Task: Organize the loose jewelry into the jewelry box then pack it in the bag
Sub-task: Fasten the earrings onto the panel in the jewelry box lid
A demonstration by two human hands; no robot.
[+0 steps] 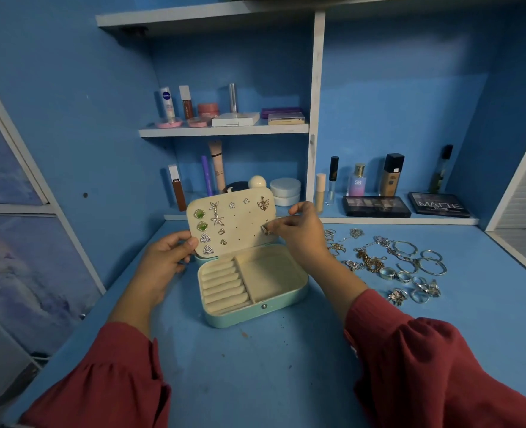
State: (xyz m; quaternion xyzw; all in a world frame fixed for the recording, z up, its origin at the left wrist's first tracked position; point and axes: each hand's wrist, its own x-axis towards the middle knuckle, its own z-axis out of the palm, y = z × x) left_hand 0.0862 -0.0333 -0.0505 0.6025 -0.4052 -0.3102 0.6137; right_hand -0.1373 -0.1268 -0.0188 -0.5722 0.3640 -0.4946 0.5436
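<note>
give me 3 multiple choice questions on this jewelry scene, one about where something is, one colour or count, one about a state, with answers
1. Where does the loose jewelry pile lie on the desk?
A. right of the jewelry box
B. left of it
C. inside it

2. How many green earrings are pinned on the lid panel?
A. none
B. two
C. five

3. What state is the jewelry box in?
A. closed and latched
B. open with the lid raised
C. upside down

Answers:
1 A, the rings and chains lie beyond the right hand.
2 B, one sits above the other at the panel's left edge, near the left hand.
3 B, the ring rolls and empty compartment show.
</note>
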